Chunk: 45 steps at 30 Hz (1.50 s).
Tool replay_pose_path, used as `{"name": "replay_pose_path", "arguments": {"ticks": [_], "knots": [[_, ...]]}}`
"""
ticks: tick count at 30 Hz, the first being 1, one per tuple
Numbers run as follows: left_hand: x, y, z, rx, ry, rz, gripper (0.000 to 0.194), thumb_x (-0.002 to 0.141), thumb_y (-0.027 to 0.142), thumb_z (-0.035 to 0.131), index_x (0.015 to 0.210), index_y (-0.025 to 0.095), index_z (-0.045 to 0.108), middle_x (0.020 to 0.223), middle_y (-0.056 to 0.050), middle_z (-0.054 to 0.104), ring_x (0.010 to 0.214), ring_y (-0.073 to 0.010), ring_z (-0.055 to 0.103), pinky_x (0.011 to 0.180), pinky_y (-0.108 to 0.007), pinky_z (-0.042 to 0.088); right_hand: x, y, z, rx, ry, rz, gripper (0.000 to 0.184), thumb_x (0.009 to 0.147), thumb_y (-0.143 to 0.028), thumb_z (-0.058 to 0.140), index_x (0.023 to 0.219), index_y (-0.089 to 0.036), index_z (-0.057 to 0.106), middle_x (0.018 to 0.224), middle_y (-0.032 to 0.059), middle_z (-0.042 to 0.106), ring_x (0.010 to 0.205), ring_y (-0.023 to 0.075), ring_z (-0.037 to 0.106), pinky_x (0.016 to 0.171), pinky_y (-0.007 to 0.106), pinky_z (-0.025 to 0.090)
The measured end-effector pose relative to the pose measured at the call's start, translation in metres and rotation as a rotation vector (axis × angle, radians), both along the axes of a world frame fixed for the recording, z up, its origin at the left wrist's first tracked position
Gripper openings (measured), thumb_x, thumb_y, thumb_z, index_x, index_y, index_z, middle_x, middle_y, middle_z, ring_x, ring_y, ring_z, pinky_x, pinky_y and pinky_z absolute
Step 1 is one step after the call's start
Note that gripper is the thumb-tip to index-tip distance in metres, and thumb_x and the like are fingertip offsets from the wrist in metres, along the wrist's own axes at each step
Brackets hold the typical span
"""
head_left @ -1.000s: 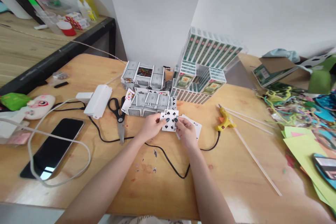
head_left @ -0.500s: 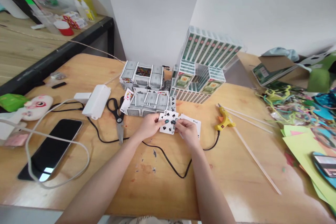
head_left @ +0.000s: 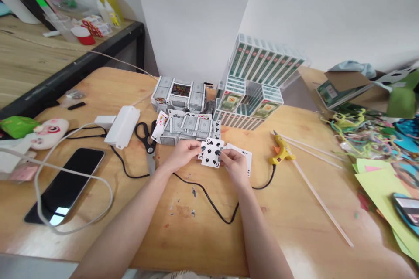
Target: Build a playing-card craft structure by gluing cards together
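My right hand (head_left: 235, 163) pinches a six of spades playing card (head_left: 212, 153) by its right edge, face up. My left hand (head_left: 185, 155) has thumb and finger closed at the left edge, where a card marked 5 peeks out behind the six. Under and beside my right hand, more face-up cards (head_left: 240, 152) lie on the table. Just beyond both hands sits a structure of folded cards (head_left: 186, 127), with loose face-down cards on top. Behind it stands a second folded-card structure (head_left: 180, 93) with an opening in its top.
Black-handled scissors (head_left: 144, 137) lie left of the hands. A yellow glue gun (head_left: 280, 150) lies right, its black cord looping under my arms. Stacked card boxes (head_left: 242, 117) rise at the back. A phone (head_left: 65, 187) and a white power strip (head_left: 122, 126) are left.
The left thumb has slid leftward off the six's face to its edge, and the card marked 5 now shows behind it. The right hand keeps its pinch. The view has shifted slightly.
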State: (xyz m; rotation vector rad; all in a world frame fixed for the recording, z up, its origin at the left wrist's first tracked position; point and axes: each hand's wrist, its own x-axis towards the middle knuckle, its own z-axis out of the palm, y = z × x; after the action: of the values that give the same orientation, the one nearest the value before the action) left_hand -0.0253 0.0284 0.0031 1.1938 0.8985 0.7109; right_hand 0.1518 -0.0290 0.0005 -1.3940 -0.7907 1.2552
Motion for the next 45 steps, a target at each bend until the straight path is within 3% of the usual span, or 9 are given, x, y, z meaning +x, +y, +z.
{"name": "replay_pose_path", "arguments": {"ticks": [14, 24, 33, 45], "knots": [[0.0, 0.0, 0.001, -0.077, -0.087, -0.033, 0.024, 0.068, 0.034, 0.067, 0.082, 0.015, 0.069, 0.08, -0.002, 0.068, 0.071, -0.0151, 0.062, 0.076, -0.032, 0.049, -0.002, -0.001, 0.003, 0.014, -0.044, -0.017, 0.027, 0.061, -0.042, 0.073, 0.065, -0.016, 0.065, 0.058, 0.0015, 0.065, 0.052, 0.0132, 0.057, 0.054, 0.028, 0.049], [0.001, -0.003, 0.008, 0.205, 0.137, -0.027, 0.023, 0.076, 0.029, 0.053, 0.084, 0.014, 0.069, 0.078, -0.002, 0.068, 0.071, -0.0152, 0.061, 0.067, -0.026, 0.05, -0.004, -0.003, 0.001, 0.068, -0.166, -0.034, 0.03, 0.064, -0.045, 0.069, 0.066, -0.016, 0.062, 0.061, 0.0023, 0.062, 0.055, 0.0143, 0.056, 0.056, 0.029, 0.048], [0.008, -0.013, 0.017, 0.334, 0.197, 0.115, 0.019, 0.076, 0.021, 0.05, 0.072, 0.014, 0.068, 0.071, -0.002, 0.068, 0.072, -0.0156, 0.062, 0.067, -0.025, 0.05, -0.011, -0.01, 0.001, 0.202, -0.437, -0.092, 0.023, 0.074, -0.04, 0.06, 0.068, -0.018, 0.06, 0.063, 0.0022, 0.062, 0.058, 0.0147, 0.056, 0.056, 0.027, 0.045], [0.023, -0.03, -0.003, 0.558, 0.45, 0.373, 0.029, 0.081, 0.023, 0.048, 0.103, 0.015, 0.066, 0.088, -0.007, 0.072, 0.073, -0.0169, 0.066, 0.069, -0.026, 0.052, -0.034, -0.026, -0.005, 0.467, -1.063, -0.136, 0.019, 0.084, -0.026, 0.048, 0.077, -0.02, 0.065, 0.065, 0.0053, 0.069, 0.055, 0.0154, 0.063, 0.054, 0.025, 0.046]]}}
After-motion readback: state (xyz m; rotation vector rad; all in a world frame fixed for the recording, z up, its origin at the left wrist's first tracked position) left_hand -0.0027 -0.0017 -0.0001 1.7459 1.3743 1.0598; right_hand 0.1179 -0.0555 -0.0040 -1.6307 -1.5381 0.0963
